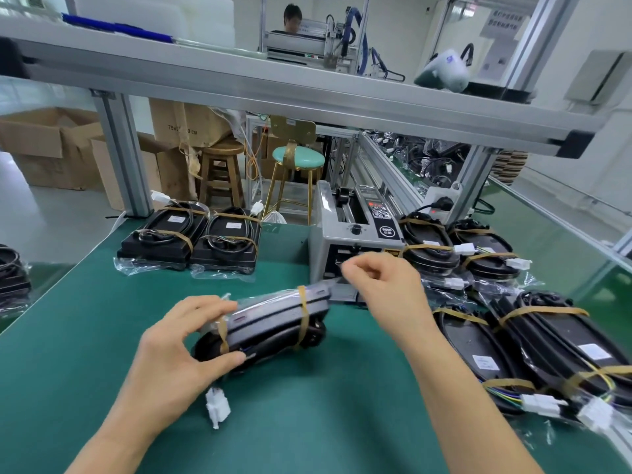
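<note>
The left hand (pixel 178 340) is gripping the near end of a black charger (pixel 273 319), fingers curling over its top and the thumb pressing in from below, so the flat, round-cornered block is sitting tilted on its long edge at the middle of the green mat (pixel 307 422). A crinkly clear bag is clinging to the hard, matte casing, and two bands of brown paper tape (pixel 302 313) are cinching a coil of glossy black cable against it. A blocky white plastic connector (pixel 217 407) is dangling below the left hand, just touching the mat. The right hand (pixel 383 285) is hovering at the front slot of a boxy grey metal tape dispenser (pixel 355 234), fingers curling in and thumb meeting forefinger; motion blur is making it impossible to tell whether a strip is caught between them. Taped chargers (pixel 191 237) are lying side by side at the mat's far left, and more bagged ones (pixel 547 343) are piling up on the right, their white plugs and coloured wires sticking out. The mat is looking smooth, slightly rubbery and dull green. A ribbed aluminium frame (pixel 273 87) is spanning overhead on square posts. Beyond it, a wooden stool (pixel 220 172), a mint-cushioned stool (pixel 298 159) on brass legs and open cardboard boxes (pixel 44 145) are standing on a pale floor, and another person (pixel 292 18) is sitting at a machine at the back.
</note>
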Demonstrator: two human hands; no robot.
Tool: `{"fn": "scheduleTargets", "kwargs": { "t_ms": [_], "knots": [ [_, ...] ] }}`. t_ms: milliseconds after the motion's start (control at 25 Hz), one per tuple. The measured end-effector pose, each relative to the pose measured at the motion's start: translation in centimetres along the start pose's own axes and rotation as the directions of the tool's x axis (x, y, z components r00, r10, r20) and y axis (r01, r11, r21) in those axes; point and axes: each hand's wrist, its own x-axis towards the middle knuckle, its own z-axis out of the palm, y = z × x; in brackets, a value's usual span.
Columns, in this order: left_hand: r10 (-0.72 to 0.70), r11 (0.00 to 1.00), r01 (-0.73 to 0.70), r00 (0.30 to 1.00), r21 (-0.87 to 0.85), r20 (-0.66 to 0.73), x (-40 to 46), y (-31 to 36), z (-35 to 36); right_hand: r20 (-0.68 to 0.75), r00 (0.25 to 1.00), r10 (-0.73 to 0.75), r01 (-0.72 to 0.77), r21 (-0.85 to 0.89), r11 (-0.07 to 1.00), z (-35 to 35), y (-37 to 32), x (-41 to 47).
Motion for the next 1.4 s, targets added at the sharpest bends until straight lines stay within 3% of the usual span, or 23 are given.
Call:
{"fn": "scheduleTargets", "kwargs": {
  "t_ms": [80, 200, 640, 840, 920, 1000, 1040, 1120, 1240, 1400],
  "knots": [
    [-0.017, 1.0, 0.018, 0.996, 0.02, -0.085, -0.4, -0.1, 0.2, -0.131, 0.979, 0.157, -0.148, 0.078, 0.986, -0.1, 1.9, 0.1],
    [0.006, 0.999, 0.001, 0.992, 0.05, -0.123, -1.1, 0.3, 1.2, -0.133, 0.92, 0.369, -0.307, 0.342, 0.888, 1.3, 3.3, 1.4],
    [0.004, 0.999, 0.004, 0.981, 0.039, -0.193, -2.1, 0.5, 2.2, -0.248, 0.738, 0.627, -0.442, 0.525, 0.727, 4.9, 4.2, 4.8],
    [-0.041, 0.997, 0.052, 0.98, 0.052, -0.195, -2.3, 0.9, 2.3, -0.153, 0.635, 0.757, -0.461, 0.711, 0.531, 4.7, 2.3, 4.6],
    [-0.069, 0.996, 0.078, 0.972, 0.032, -0.225, -2.4, 1.3, 2.5, -0.047, 0.774, 0.632, -0.415, 0.715, 0.562, 4.2, 0.7, 2.1],
    [-0.088, 0.996, 0.094, 0.965, 0.01, -0.248, -2.5, 1.7, 2.7, 0.139, 0.936, 0.322, -0.331, 0.651, 0.683, 4.2, -1.6, -1.8],
    [-0.087, 0.996, 0.094, 0.963, 0.013, -0.254, -2.5, 1.8, 2.9, 0.232, 0.957, 0.174, -0.283, 0.613, 0.738, 4.5, -2.7, -3.8],
    [-0.076, 0.995, 0.089, 0.96, 0.035, -0.268, -2.8, 2.0, 3.3, 0.29, 0.957, 0.029, -0.17, 0.475, 0.863, 5.4, -3.5, -6.3],
    [-0.066, 0.995, 0.085, 0.955, 0.054, -0.288, -3.1, 2.8, 3.7, 0.231, 0.973, 0.018, -0.091, 0.307, 0.947, 6.1, -3.5, -7.5],
    [-0.059, 0.995, 0.081, 0.947, 0.057, -0.317, -3.2, 3.4, 3.9, 0.229, 0.972, 0.05, -0.121, 0.308, 0.944, 6.3, -3.2, -7.9]
  ]
}}
